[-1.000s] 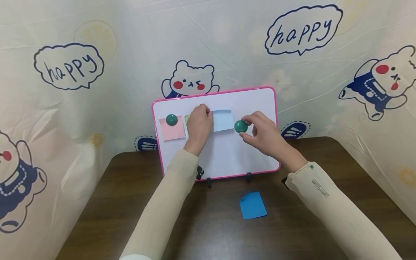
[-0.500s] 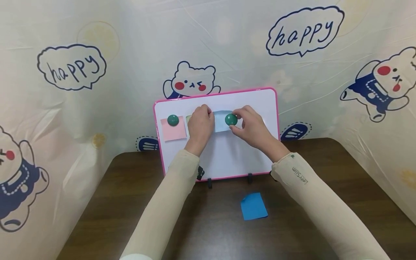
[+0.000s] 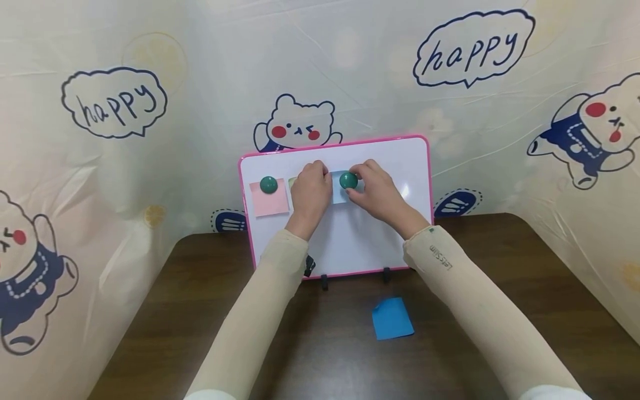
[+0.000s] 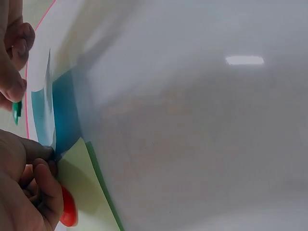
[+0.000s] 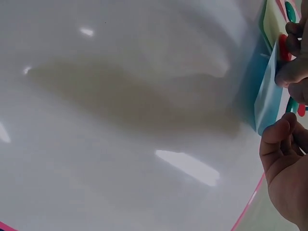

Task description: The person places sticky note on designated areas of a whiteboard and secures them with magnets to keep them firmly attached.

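My left hand [image 3: 311, 191] pinches the left edge of a light blue sticky note [image 3: 340, 195] against a whiteboard [image 3: 370, 239]. Just to the right, my right hand [image 3: 378, 191] holds a round green magnet [image 3: 348, 180] between thumb and fingers, over the upper part of that note. The left wrist view has the blue note [image 4: 67, 113] curling away from the board, and the magnet [image 4: 17, 113] apart from it. Beside the left fingers, a red magnet [image 4: 69, 208] sits on a yellow-green note [image 4: 86, 185], mostly hidden in the head view.
A pink note [image 3: 270, 205] under another green magnet [image 3: 268, 185] is at the board's left. Small black feet [image 3: 324, 282] support the pink-framed board on a dark wooden table [image 3: 200, 300]. A darker blue note [image 3: 393, 319] lies in front. Behind hangs a printed curtain [image 3: 370, 72].
My right hand has carried the green magnet leftward, from beside the blue note to over its upper part. The left hand keeps its place on the note's edge.
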The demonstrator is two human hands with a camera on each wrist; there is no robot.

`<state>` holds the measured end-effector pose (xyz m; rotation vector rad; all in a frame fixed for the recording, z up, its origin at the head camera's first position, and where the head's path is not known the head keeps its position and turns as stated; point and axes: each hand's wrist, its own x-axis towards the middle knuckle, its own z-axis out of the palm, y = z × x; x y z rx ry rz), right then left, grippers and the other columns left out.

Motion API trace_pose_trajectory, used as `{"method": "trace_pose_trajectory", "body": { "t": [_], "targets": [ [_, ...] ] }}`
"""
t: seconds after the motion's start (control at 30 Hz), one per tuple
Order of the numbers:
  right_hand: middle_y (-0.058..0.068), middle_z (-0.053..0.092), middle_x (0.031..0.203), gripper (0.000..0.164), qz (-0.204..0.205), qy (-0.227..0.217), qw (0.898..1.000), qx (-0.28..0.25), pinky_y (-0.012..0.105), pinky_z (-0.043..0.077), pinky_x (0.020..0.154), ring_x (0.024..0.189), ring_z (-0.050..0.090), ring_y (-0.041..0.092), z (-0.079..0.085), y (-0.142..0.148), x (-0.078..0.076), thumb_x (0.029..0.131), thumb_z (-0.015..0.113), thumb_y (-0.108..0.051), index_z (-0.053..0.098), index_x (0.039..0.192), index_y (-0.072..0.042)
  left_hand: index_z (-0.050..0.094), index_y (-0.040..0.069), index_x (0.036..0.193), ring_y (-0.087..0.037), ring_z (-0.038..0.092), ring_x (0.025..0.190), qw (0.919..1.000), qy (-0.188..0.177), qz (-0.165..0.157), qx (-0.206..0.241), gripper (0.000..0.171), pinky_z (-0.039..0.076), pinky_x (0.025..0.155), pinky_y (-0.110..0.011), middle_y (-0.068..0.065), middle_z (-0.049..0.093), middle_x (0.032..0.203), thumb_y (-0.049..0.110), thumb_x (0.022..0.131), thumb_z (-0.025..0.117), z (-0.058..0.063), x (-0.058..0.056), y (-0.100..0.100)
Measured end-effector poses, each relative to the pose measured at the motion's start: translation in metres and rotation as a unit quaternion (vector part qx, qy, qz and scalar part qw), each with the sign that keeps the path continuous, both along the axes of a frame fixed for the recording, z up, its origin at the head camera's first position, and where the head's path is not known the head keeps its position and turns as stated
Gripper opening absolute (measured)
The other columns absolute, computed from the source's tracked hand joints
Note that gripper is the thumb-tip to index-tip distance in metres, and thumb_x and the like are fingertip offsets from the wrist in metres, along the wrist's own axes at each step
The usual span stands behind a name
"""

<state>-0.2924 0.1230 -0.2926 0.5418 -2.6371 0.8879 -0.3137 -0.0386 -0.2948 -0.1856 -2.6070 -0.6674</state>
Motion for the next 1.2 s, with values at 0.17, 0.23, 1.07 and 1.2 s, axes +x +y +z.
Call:
{"method": "trace_pose_trajectory", "body": {
  "t": [0.17,0.23,1.07,1.2],
  "targets": [
    [0.012,0.053,0.119,0.049,-0.020,-0.015,1.000,0.006,0.035,0.049,0.100,0.108,0.054,0.023,-0.002,-0.003,-0.006,0.092,0.076,-0.019,0.057,0.133,0.000,0.064,0.005,0.108,-0.019,0.060,0.078,1.0000,-0.003,0.001,-0.004,0.019,0.055,0.075,-0.031,-0.007,0.061,0.090,0.023,0.102,0.060,-0.001,0.000,0.001],
    [0.013,0.052,0.121,0.050,-0.028,-0.018,0.999,0.009,0.035,0.048,0.101,0.108,0.054,0.023,-0.002,-0.004,-0.008,0.093,0.075,-0.019,0.056,0.134,0.001,0.065,0.005,0.108,-0.019,0.060,0.078,1.0000,-0.003,0.001,-0.007,0.019,0.055,0.074,-0.031,-0.007,0.061,0.091,0.023,0.102,0.061,-0.002,-0.001,0.002],
    [0.016,0.050,0.118,0.046,-0.049,0.074,0.992,0.086,0.035,0.047,0.102,0.103,0.060,0.026,-0.010,-0.015,-0.018,0.098,0.069,-0.021,0.053,0.134,0.002,0.064,0.005,0.110,-0.020,0.061,0.078,0.9999,0.010,0.004,-0.011,0.022,0.056,0.071,-0.032,-0.008,0.062,0.091,0.025,0.104,0.057,-0.004,-0.002,0.000],
    [0.016,0.051,0.114,0.043,-0.050,0.109,0.988,0.097,0.035,0.051,0.097,0.096,0.061,0.026,-0.014,-0.015,-0.018,0.098,0.069,-0.020,0.055,0.132,0.003,0.064,0.005,0.110,-0.020,0.061,0.077,0.9999,0.013,0.003,-0.009,0.022,0.056,0.071,-0.033,-0.008,0.062,0.091,0.025,0.104,0.058,-0.004,-0.001,0.000]
  ]
}}
